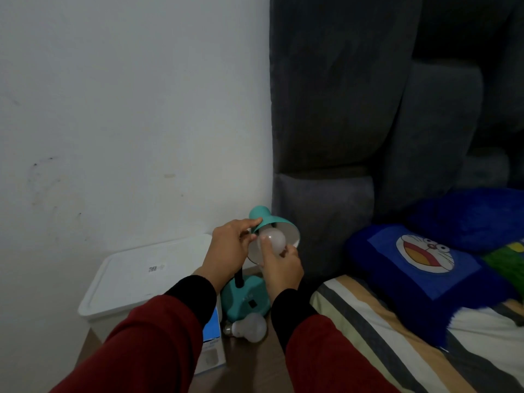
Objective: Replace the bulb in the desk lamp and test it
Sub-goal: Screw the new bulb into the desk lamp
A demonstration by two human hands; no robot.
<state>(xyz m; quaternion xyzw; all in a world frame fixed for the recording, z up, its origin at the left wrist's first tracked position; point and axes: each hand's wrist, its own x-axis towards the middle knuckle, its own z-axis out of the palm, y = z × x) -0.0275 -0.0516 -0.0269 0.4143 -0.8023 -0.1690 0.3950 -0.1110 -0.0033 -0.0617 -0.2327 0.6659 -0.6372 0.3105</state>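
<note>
— Why is the teal shade (273, 222) pinched by the left hand (229, 248)?

— So the lamp is steadied while a bulb (272, 239), gripped by the right hand (280, 268), is turned at the socket (another bulb (249, 327) lies on the bench (255, 361)).

Lamp (249, 299): its base stands on the table (272, 361) before me, just left of the bed (397, 336); its shade (272, 225) tilts up above the base.
My left hand (229, 248): on the shade's left side.
My right hand (282, 268): below the shade's mouth, around the bulb (272, 239) that sits in it.
Spare bulb (249, 327): lies on the table, touching the base's near side.
Small box (211, 344): left of the spare bulb, partly under my left sleeve.
Lidded bin (136, 279): left of the lamp, against the wall (127, 109).
Pillow (419, 273): on the bed, right of the lamp, before the headboard (354, 109).
</note>
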